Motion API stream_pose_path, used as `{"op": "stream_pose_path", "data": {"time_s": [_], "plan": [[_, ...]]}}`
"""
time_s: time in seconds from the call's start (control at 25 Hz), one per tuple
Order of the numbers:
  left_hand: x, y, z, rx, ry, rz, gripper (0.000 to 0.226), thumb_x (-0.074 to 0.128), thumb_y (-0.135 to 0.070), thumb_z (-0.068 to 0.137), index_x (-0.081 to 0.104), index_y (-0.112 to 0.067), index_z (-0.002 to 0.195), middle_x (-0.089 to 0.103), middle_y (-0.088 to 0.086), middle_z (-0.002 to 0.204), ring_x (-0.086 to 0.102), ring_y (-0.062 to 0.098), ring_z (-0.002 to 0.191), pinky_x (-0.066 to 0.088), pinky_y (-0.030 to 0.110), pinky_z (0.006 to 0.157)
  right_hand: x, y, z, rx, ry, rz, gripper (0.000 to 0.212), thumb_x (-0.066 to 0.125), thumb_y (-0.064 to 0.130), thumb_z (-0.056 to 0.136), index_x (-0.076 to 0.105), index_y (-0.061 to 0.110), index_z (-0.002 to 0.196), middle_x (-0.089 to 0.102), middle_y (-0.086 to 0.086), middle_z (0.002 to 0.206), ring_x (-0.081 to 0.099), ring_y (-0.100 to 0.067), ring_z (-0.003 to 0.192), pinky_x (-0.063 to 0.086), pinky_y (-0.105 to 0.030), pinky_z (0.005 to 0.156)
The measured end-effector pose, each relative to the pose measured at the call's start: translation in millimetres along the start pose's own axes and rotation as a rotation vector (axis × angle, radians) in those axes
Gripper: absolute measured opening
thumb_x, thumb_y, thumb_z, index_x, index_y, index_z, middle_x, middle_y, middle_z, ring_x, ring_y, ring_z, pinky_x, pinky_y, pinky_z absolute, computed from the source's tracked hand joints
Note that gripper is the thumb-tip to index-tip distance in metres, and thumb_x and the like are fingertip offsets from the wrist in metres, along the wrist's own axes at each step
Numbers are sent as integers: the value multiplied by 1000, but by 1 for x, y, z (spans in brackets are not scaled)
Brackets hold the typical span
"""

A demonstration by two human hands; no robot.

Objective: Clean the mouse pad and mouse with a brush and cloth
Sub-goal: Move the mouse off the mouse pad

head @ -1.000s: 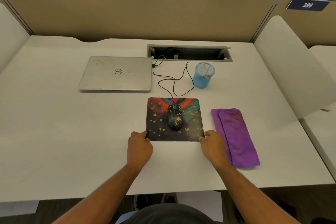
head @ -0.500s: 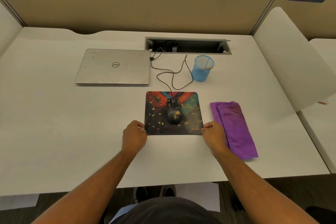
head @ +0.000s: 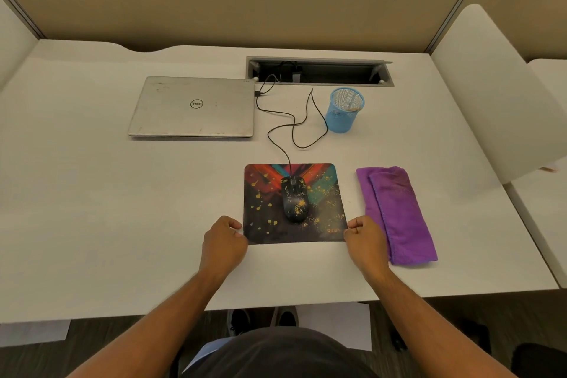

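White cubicle tabletop (head: 122, 209), closed laptop (head: 193, 106) at back. Mouse pad (head: 322, 224) in front, left hand (head: 224, 242) and right hand (head: 365, 239) curled, pinching its near corners. Purple cloth (head: 399, 215) just beside right hand, long axis front-to-back. Mouse (head: 294, 199) mid-pad. Brush maybe in blue cup (head: 345, 110), unclear.

Between the fingers (head: 236, 225) of the two hands lies a dark mouse pad (head: 267, 218) streaked red, orange and teal, speckled with yellow. The mouse (head: 294, 199) beyond the fingers is black with yellow flecks. Right of the right fingers the cloth (head: 399, 215) is purple. Farther off stand a blue mesh cup (head: 343, 113) and a silver laptop (head: 193, 107). The counter (head: 107, 209) is white.
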State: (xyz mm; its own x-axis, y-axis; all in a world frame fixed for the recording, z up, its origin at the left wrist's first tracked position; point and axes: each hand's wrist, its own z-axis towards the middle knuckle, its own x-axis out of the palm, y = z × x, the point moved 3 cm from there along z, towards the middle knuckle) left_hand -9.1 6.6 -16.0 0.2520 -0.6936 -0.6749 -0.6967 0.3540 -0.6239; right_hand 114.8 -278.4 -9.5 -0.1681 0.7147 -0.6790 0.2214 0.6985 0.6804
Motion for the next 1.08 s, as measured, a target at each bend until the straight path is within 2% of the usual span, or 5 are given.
{"op": "stream_pose_path", "data": {"time_s": [0.4,0.56,0.72,0.88,1.08], "plan": [[0,7,-12,1,28,19,37,72,-21,87,45,-28,112,59,-4,104,56,11,76,45,20,70,1,-9,-13,-48,9,-47,9,59,2,99,63,9,94,63,-6,83,60,-19,77,47,-24,62],[8,-10,-20,140,-19,27,45,68,-36,88,42,-27,123,53,-5,119,56,12,94,47,20,74,-1,-5,-11,-106,6,-95,8,58,6,100,65,9,97,65,-8,87,63,-21,81,48,-24,64],[36,-55,-31,260,-83,57,69,62,-66,77,39,-27,129,48,-5,123,47,14,109,51,35,90,0,4,-7,-237,-40,-167,17,62,16,100,62,11,116,60,-3,108,59,-19,98,52,-29,79],[65,-87,-32,172,-110,225,101,52,-85,71,24,-19,142,37,6,145,37,29,135,37,49,111,4,2,-1,-294,-58,-198,26,59,21,102,60,9,126,61,-8,119,58,-22,109,53,-34,88],[84,-99,-19,101,-155,350,102,48,-86,73,19,-17,143,31,10,151,32,32,140,30,48,114,9,-8,-4,-357,-89,-188,26,60,19,101,62,7,125,64,-14,121,59,-26,108,47,-31,89]]}}
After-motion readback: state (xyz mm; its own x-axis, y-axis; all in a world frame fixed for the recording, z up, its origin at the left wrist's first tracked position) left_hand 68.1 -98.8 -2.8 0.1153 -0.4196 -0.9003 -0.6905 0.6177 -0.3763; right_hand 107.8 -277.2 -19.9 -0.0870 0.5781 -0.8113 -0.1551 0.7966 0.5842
